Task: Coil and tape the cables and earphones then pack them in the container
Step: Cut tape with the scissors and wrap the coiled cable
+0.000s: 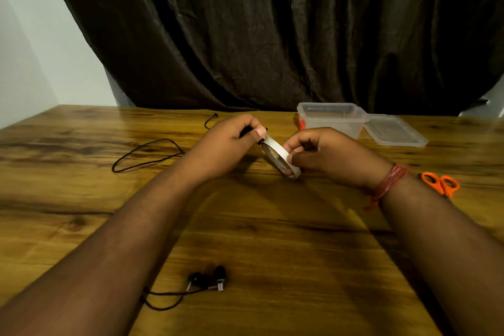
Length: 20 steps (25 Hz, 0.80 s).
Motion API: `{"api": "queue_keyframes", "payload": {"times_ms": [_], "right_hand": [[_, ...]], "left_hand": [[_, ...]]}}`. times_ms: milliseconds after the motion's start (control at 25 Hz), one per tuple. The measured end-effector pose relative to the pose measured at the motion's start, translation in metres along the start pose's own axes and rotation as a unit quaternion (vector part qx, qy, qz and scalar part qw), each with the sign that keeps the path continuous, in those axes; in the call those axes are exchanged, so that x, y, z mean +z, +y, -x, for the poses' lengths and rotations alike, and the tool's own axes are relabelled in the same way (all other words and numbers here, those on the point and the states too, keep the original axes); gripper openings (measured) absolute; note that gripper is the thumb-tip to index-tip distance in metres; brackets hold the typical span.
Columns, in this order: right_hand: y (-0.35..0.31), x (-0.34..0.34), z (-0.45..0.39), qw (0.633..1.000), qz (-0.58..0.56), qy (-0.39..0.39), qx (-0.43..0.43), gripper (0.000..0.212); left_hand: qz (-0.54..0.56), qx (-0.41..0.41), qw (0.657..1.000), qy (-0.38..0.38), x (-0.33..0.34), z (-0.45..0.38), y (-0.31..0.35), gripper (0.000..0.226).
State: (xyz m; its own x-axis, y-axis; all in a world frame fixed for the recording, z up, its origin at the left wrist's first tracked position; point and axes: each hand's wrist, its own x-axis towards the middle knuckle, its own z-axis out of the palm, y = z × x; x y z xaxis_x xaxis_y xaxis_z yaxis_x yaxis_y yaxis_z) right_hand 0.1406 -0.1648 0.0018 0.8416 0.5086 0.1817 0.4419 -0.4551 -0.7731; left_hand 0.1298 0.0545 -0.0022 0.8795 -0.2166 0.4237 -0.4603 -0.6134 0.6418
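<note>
**Tape roll held between both hands, cable end pinched at its rim**

Nearest the person, the earphones (208, 279) lie loose on the table (286, 254), their cord trailing off under the left forearm; they are uncoiled and well apart from both hands.

Mid-table, both hands meet over the wood. The right hand (324, 154) curls its fingers round the tape roll (281, 157), holding it tilted, its open face turned toward the camera and to the left. The left hand (231, 142) pinches at the roll's upper left rim, thumb against fingertips; a dark cable end seems to be held in the same pinch, though whether a tape tab is already lifted cannot be told. The roll lies directly between the hands, so pulling tape free would likely mean drawing the left hand away to the left, where the table is open.

Left of the hands, the black cable (147, 154) lies in a loose loop, its long axis running left to right, one end leading toward the left hand. It looks uncoiled as yet.

To the right, orange scissors (440, 183) lie just beyond the right wrist, the nearer hand for cutting.

Farthest, the container (331, 117) stands open by the far edge, its lid (395, 131) beside it on the right.
</note>
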Motion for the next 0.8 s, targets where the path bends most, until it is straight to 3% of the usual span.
{"api": "queue_keyframes", "payload": {"times_ms": [160, 320, 800], "right_hand": [[0.001, 0.008, 0.001, 0.996, -0.075, -0.045, 0.017, 0.015], [0.000, 0.024, 0.004, 0.991, -0.127, -0.040, 0.020, 0.015], [-0.005, 0.029, 0.005, 0.998, -0.053, -0.040, 0.014, 0.018]], "left_hand": [[0.035, 0.012, 0.999, 0.035, -0.018, -0.004, -0.006, 0.015], [0.044, 0.024, 0.999, 0.018, -0.023, -0.003, -0.005, 0.012], [0.070, 0.030, 0.997, -0.021, -0.029, -0.001, 0.002, 0.015]]}}
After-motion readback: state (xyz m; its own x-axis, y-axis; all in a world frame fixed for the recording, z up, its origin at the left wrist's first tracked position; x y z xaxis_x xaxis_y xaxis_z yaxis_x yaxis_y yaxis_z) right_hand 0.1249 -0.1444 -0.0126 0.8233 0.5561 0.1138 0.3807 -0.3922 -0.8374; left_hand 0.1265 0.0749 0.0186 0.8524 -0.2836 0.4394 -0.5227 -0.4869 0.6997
